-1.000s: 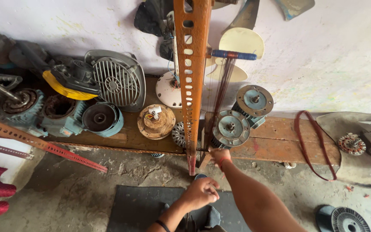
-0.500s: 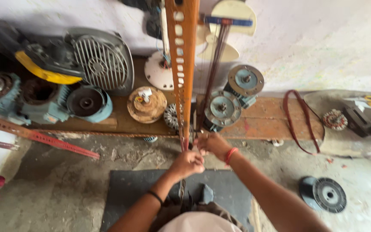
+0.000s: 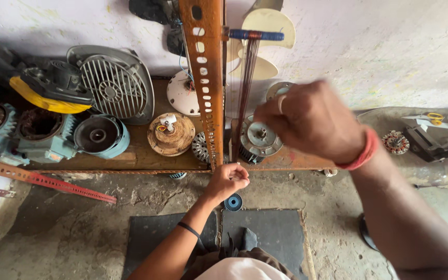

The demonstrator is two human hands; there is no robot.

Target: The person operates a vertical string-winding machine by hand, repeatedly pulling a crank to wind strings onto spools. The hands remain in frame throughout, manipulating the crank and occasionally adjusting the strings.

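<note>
All positions are taken from the slotted orange steel upright, which stands at centre frame against the white wall. Farthest left of it, a red perforated angle bar lies slanting across the concrete floor. On the low wooden shelf left of the upright sit teal motor housings, a yellow-edged part behind them, and a grey grilled fan cover leaning on the wall. Nearer the upright rest a round brown rotor disc and, just beside the upright's foot, a small finned stator. A white round cover stands behind, close to the upright's left edge. Directly below the upright's foot, the left hand is curled into a loose fist, fingertips pinched together; whether it grips the wire cannot be told at this size. A small blue spool lies on the floor just beneath that hand, at the edge of a dark mat. Just right of the upright, a bundle of thin copper-coloured wire strands hangs from a blue peg fixed to the upright, running down toward the left hand. A grey motor end bell sits beside the strands. Right of these, the right hand is raised close to the camera and blurred, fingers bent inward, a ring showing and a red band at the wrist; it cannot be told whether it is grasping anything. Far right of the upright lie a small toothed wheel and dark tools.
</note>
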